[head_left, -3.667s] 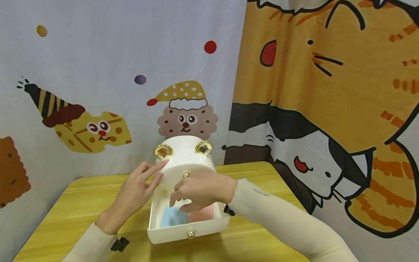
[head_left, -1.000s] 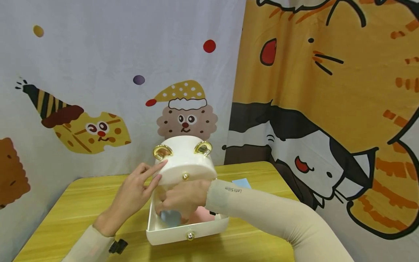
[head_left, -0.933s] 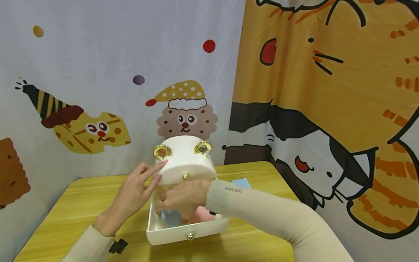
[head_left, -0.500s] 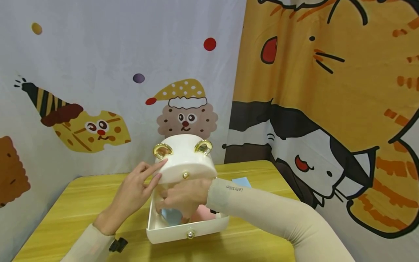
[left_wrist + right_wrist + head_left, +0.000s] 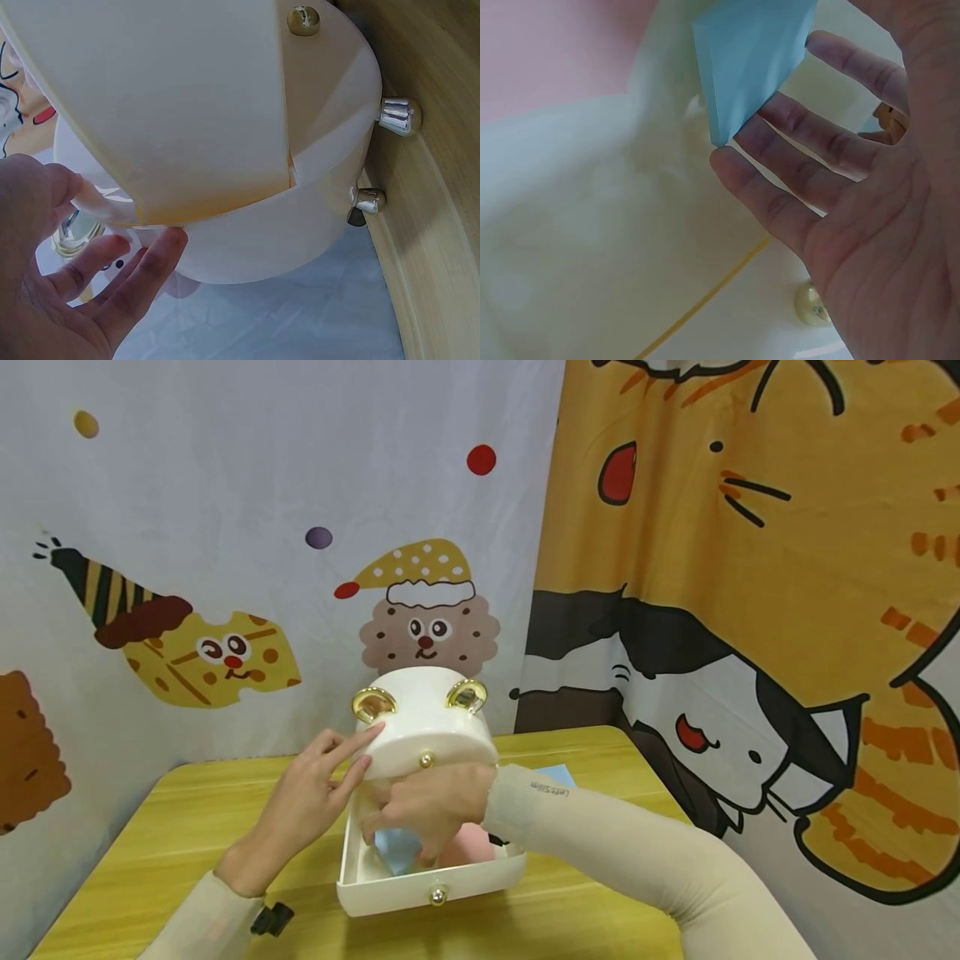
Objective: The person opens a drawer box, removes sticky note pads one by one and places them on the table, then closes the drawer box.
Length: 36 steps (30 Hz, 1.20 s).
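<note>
A white storage box [image 5: 423, 714] with gold ears stands mid-table, its lower drawer [image 5: 390, 897] pulled out toward me. My left hand [image 5: 292, 810] rests its fingertips against the box's left side, fingers extended; the left wrist view shows these fingers [image 5: 150, 262] along the curved wall. Inside the drawer, my right hand [image 5: 435, 802] holds a blue sticky-note pad [image 5: 396, 852] by its edges. In the right wrist view the pad [image 5: 754, 64] tilts above the drawer floor, fingertips along one edge; the thumb is out of sight there. A pink pad [image 5: 471, 845] lies beside it in the drawer.
Behind my right sleeve, a light blue sheet or pad [image 5: 557, 774] lies on the yellow wood-grain table [image 5: 202, 827]. A gold knob [image 5: 427, 761] sits on the upper drawer, another knob [image 5: 438, 895] on the pulled-out one. A printed curtain [image 5: 247, 485] hangs behind.
From above the drawer, my right hand has reached down to the blue pad, which has since tipped up from lying flat and risen slightly. My left hand stays against the box.
</note>
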Tool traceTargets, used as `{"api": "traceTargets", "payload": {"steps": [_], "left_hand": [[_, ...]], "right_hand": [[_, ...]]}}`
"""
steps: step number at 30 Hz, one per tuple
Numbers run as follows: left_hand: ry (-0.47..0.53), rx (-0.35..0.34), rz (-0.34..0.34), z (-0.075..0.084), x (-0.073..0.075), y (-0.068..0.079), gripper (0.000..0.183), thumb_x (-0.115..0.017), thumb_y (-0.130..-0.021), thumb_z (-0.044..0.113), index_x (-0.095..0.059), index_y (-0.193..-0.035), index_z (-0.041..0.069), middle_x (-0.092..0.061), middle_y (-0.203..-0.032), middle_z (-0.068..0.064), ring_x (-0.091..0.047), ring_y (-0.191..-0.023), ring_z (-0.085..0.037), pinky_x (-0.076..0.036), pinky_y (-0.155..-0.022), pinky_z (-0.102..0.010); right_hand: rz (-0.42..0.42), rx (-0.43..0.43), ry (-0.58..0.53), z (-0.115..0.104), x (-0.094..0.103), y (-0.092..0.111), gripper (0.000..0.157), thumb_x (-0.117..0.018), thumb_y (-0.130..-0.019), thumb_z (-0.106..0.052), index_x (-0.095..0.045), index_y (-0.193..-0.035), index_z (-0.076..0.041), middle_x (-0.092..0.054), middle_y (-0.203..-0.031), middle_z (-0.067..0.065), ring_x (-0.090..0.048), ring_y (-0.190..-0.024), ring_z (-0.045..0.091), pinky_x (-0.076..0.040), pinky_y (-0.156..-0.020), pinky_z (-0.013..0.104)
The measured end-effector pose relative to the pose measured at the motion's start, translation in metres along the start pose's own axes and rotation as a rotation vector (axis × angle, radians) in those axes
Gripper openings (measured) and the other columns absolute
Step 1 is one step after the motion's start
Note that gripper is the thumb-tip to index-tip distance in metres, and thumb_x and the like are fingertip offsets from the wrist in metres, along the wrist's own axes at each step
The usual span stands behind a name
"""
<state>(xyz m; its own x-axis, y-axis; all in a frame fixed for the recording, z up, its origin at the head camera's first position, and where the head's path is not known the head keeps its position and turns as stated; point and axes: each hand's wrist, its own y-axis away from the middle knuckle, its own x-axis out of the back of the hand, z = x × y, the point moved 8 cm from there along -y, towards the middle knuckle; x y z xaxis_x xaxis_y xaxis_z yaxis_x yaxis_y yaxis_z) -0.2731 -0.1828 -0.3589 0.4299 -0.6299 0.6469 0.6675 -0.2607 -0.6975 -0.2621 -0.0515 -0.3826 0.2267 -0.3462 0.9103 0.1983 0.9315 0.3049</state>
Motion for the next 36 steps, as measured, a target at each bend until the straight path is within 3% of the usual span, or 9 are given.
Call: {"api": "traceTargets", "payload": {"steps": [5,11,19,27,36], "left_hand": [[-0.005,0.004,-0.005,0.001,0.000,0.000,0.055,-0.082,-0.109,0.007,-0.073,-0.161,0.024,-0.064,-0.102,-0.006,-0.043,-0.072,-0.003,-0.047,-0.060,-0.022],[0.003,0.010,-0.016,0.001,-0.002,0.002,0.054,-0.081,-0.110,0.007,-0.073,-0.161,0.024,-0.061,-0.101,-0.004,-0.042,-0.070,-0.002,-0.047,-0.059,-0.022],[0.010,0.011,-0.016,0.001,-0.006,0.004,0.055,-0.080,-0.110,0.006,-0.072,-0.161,0.024,-0.062,-0.102,-0.007,-0.043,-0.072,-0.001,-0.050,-0.060,-0.021],[-0.003,0.006,-0.002,0.001,-0.005,0.005,0.054,-0.081,-0.109,0.007,-0.073,-0.161,0.022,-0.063,-0.101,-0.007,-0.042,-0.071,-0.001,-0.047,-0.060,-0.021],[-0.017,-0.006,0.010,0.001,-0.003,0.003,0.055,-0.082,-0.108,0.006,-0.073,-0.160,0.022,-0.062,-0.101,-0.005,-0.043,-0.072,-0.002,-0.048,-0.060,-0.021]], "right_hand": [[0.021,-0.015,-0.026,0.001,0.006,0.006,0.064,-0.094,-0.095,-0.050,-0.067,-0.153,-0.039,-0.072,-0.138,-0.007,-0.071,-0.101,0.002,-0.057,-0.090,0.015],[0.045,-0.049,-0.104,0.003,0.014,0.016,0.064,-0.092,-0.098,-0.046,-0.065,-0.156,-0.037,-0.069,-0.142,-0.004,-0.069,-0.108,0.003,-0.058,-0.089,0.014],[0.165,-0.039,-0.104,0.000,0.023,0.031,0.063,-0.089,-0.099,-0.045,-0.066,-0.157,-0.035,-0.069,-0.136,-0.005,-0.068,-0.102,0.003,-0.054,-0.082,0.012],[0.277,-0.055,-0.060,0.004,0.029,0.049,0.066,-0.089,-0.096,-0.048,-0.066,-0.156,-0.033,-0.074,-0.137,-0.004,-0.073,-0.111,0.008,-0.059,-0.092,0.018],[0.355,-0.038,-0.197,0.011,0.036,0.067,0.061,-0.089,-0.096,-0.039,-0.069,-0.153,-0.026,-0.073,-0.137,0.000,-0.070,-0.115,0.009,-0.056,-0.098,0.015]]}}
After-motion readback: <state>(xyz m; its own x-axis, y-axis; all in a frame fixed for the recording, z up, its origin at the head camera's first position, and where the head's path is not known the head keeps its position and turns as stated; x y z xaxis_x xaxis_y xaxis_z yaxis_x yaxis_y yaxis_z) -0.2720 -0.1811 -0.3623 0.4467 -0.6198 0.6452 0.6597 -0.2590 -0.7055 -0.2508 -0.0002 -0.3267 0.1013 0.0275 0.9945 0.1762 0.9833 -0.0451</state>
